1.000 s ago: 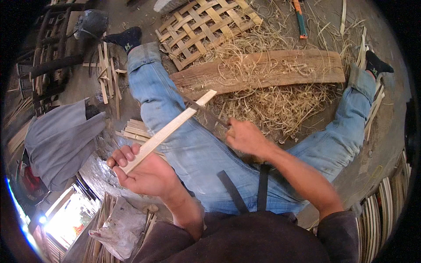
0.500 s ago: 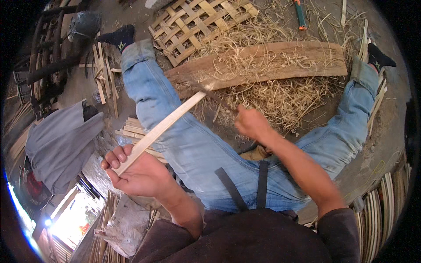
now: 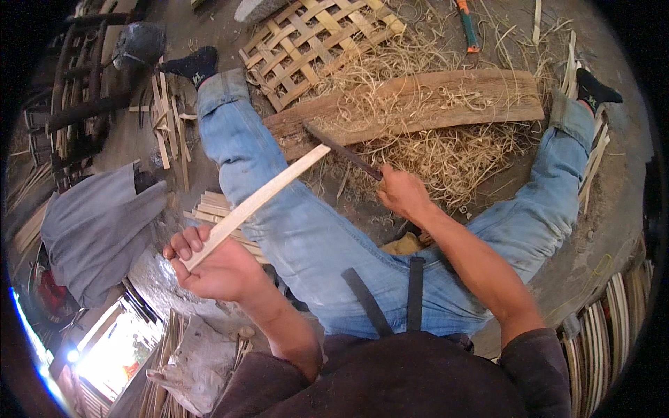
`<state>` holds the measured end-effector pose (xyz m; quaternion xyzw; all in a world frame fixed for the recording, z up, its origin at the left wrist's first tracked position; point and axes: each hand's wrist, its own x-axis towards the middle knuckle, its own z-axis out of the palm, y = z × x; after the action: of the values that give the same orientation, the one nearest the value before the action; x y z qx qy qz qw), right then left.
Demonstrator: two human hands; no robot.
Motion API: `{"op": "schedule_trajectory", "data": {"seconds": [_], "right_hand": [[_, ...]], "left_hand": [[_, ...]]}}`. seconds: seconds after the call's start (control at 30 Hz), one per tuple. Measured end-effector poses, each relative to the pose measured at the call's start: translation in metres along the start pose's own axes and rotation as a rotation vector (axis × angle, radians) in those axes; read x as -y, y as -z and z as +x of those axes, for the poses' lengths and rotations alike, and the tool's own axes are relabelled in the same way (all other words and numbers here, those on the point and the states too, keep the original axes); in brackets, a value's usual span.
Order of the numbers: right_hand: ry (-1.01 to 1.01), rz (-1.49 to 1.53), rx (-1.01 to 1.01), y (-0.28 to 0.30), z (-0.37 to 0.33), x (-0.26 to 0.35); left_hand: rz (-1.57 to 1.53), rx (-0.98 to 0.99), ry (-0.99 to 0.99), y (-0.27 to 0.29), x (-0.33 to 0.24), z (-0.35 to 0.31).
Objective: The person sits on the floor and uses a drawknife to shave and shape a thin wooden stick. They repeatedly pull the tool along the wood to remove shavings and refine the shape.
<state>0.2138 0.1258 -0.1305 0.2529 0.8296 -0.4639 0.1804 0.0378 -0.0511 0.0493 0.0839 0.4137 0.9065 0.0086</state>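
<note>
My left hand (image 3: 221,270) grips the lower end of a long, pale, flat bamboo or wood strip (image 3: 268,197), pinched between thumb and curled fingers. The strip slants up and to the right across my left thigh. In my right hand (image 3: 404,192) is the handle of a knife, its fingers wrapped round it. The narrow dark knife blade (image 3: 343,152) points up and left, lying across the strip's far end. Whether blade and strip touch I cannot tell. Beyond them lies a broad, curved wooden plank (image 3: 509,97), strewn with curly shavings.
Shavings (image 3: 446,160) heap between my outstretched legs. A woven lattice panel (image 3: 306,52) lies beyond the plank, a tool with a green and orange handle (image 3: 468,28) to its right. Cut strips (image 3: 167,129) lie at the left, near a grey cloth (image 3: 94,230). More strips (image 3: 613,327) stack at right.
The knife blade, blurred before, now shows sharply, its tip extending past the strip's end. My right hand has shifted slightly right and down. My left hand keeps its hold on the strip.
</note>
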Motion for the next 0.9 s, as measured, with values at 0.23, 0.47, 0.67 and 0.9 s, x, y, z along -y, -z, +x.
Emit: {"op": "schedule_trajectory", "data": {"seconds": [0.23, 0.47, 0.67, 0.9], "right_hand": [[-0.056, 0.132, 0.07, 0.02, -0.031, 0.071], [0.319, 0.266, -0.05, 0.019, -0.056, 0.104], [0.04, 0.185, -0.014, 0.003, 0.003, 0.047], [-0.011, 0.112, -0.033, 0.008, 0.014, 0.03]], "left_hand": [[0.154, 0.319, -0.186, -0.004, 0.03, -0.017], [0.129, 0.304, -0.087, -0.01, 0.03, -0.017], [0.125, 0.315, -0.095, 0.009, 0.027, -0.011], [0.132, 0.297, -0.095, 0.007, 0.027, -0.014]]}}
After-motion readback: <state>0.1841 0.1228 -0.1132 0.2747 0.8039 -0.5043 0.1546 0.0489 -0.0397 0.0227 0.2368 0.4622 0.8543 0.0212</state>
